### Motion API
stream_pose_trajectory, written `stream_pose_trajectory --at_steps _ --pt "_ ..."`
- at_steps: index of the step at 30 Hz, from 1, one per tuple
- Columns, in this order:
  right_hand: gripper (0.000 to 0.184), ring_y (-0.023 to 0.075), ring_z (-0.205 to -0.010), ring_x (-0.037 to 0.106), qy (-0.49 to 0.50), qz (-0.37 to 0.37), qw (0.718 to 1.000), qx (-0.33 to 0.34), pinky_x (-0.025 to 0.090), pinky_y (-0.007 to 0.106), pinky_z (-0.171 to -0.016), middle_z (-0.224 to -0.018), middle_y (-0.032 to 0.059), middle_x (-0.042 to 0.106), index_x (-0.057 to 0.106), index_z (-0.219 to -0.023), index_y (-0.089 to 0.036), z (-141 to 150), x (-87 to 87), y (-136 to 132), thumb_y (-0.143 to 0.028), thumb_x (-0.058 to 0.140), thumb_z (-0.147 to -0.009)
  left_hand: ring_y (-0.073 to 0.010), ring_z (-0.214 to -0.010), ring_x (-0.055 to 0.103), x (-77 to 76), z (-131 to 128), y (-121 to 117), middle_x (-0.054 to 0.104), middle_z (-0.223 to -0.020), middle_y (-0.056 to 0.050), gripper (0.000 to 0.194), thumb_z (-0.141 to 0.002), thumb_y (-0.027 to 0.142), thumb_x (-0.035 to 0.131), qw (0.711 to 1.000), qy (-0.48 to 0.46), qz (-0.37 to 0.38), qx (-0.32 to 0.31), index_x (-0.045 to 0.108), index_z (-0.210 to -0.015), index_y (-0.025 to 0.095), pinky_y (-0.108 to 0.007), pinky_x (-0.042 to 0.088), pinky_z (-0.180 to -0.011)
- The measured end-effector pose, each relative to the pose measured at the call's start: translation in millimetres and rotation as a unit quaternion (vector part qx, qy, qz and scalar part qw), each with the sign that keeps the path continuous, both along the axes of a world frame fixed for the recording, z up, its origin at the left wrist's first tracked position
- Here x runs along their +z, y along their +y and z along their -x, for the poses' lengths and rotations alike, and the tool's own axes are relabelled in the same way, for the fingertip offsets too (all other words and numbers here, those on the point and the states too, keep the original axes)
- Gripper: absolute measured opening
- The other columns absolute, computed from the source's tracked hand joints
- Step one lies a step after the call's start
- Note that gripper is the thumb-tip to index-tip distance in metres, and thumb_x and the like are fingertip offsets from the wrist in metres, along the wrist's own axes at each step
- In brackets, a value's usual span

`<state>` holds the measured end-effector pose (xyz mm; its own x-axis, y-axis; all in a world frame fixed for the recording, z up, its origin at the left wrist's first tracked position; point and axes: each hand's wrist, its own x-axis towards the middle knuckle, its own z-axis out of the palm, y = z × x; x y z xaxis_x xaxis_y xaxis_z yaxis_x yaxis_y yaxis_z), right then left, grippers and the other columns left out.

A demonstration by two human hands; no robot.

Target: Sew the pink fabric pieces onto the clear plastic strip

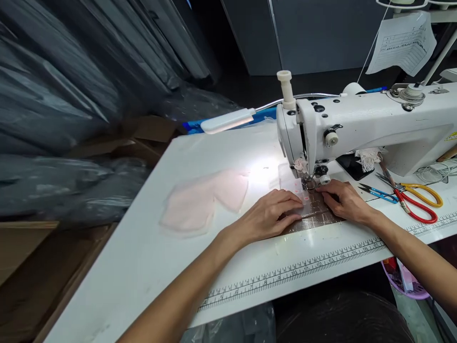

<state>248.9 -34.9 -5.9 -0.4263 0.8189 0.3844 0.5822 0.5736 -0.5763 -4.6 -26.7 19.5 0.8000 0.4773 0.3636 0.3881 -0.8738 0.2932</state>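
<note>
A white sewing machine (374, 114) stands on the right, its presser foot (307, 183) down at a strip of sheer fabric with small pink dots (296, 186). My left hand (276, 212) lies palm down with fingers stretched out, the fingertips on the fabric just left of the foot. Close on the foot's right side, my right hand (341, 200) has its fingers drawn together; what they pinch, if anything, is too small to make out. Beneath both hands is the shiny metal machine plate (314, 219). Pale pink fabric pieces (203, 200) lie flat to the left.
Red-and-yellow-handled scissors (416, 202) and blue thread snips (380, 193) lie right of my right hand. A lamp (228, 121) lights the white table (143, 257). A printed ruler (296, 274) runs along the front edge. Cardboard boxes (28, 257) stand left, a purple basket (407, 286) below.
</note>
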Motion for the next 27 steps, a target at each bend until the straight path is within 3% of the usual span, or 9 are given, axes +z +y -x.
stream_pose_trajectory --at_steps 5,11,14,17,21,24,27 --pt "0.03 0.0191 -0.081 0.065 -0.006 -0.02 1.0 0.01 0.051 0.033 -0.075 -0.092 0.0089 0.07 0.071 -0.108 -0.015 -0.2 -1.8 0.0 -0.018 0.045 -0.094 -0.017 -0.088 0.066 -17.6 -4.0 2.2 0.069 -0.093 -0.007 0.02 -0.098 0.024 0.053 0.997 -0.055 0.058 0.018 0.07 -0.09 0.017 -0.03 0.058 -0.075" --pt "0.025 0.0183 -0.084 0.062 -0.013 0.016 0.997 0.077 0.05 0.031 -0.076 -0.095 0.0091 0.066 0.065 -0.109 -0.013 7.7 10.0 -9.4 -0.025 0.057 -0.089 -0.0159 -0.085 0.067 -19.0 -2.9 3.9 0.069 -0.091 -0.006 0.019 -0.099 0.02 0.051 0.994 -0.096 0.054 0.018 0.068 -0.092 0.016 -0.03 0.059 -0.074" --pt "0.027 0.02 -0.088 0.061 -0.049 0.037 0.994 0.093 0.05 0.033 -0.077 -0.099 0.01 0.065 0.062 -0.108 -0.014 15.6 12.4 -11.8 -0.032 0.064 -0.088 -0.0166 -0.089 0.067 -17.0 -2.6 2.4 0.069 -0.095 -0.007 0.018 -0.098 0.018 0.051 0.994 -0.102 0.031 0.023 0.067 -0.092 0.016 -0.031 0.059 -0.075" --pt "0.015 0.0202 -0.087 0.06 -0.081 0.031 0.993 0.082 0.048 0.034 -0.077 -0.095 0.0095 0.065 0.063 -0.099 -0.016 22.0 9.6 -12.3 -0.026 0.052 -0.095 -0.0175 -0.093 0.067 -16.6 -3.7 0.9 0.068 -0.101 -0.009 0.013 -0.097 0.02 0.054 0.993 -0.112 -0.009 0.026 0.067 -0.098 0.016 -0.033 0.06 -0.078" --pt "0.017 0.0206 -0.089 0.06 -0.056 0.039 0.994 0.082 0.047 0.034 -0.08 -0.094 0.0095 0.066 0.064 -0.096 -0.016 22.6 9.9 -12.6 -0.024 0.049 -0.095 -0.0202 -0.092 0.067 -19.2 -7.4 0.3 0.07 -0.101 -0.01 0.015 -0.095 0.026 0.06 0.99 -0.112 -0.083 0.011 0.064 -0.104 0.015 -0.037 0.06 -0.076" --pt "0.019 0.0181 -0.082 0.061 -0.029 0.092 0.991 0.089 0.047 0.03 -0.076 -0.091 0.0076 0.068 0.066 -0.097 -0.015 18.0 19.4 -5.2 -0.024 0.05 -0.093 -0.0181 -0.083 0.068 -19.8 -9.9 0.5 0.071 -0.094 -0.009 0.008 -0.095 0.014 0.056 0.986 -0.115 -0.124 0.011 0.065 -0.095 0.014 -0.034 0.059 -0.07" --pt "0.02 0.0153 -0.071 0.059 -0.062 0.154 0.985 0.041 0.044 0.027 -0.068 -0.085 0.0054 0.069 0.069 -0.098 -0.016 13.1 29.3 11.0 -0.023 0.051 -0.092 -0.0174 -0.084 0.069 -18.2 -10.9 0.9 0.072 -0.092 -0.008 0.009 -0.092 0.01 0.057 0.984 -0.125 -0.129 0.015 0.065 -0.091 0.015 -0.033 0.058 -0.07"
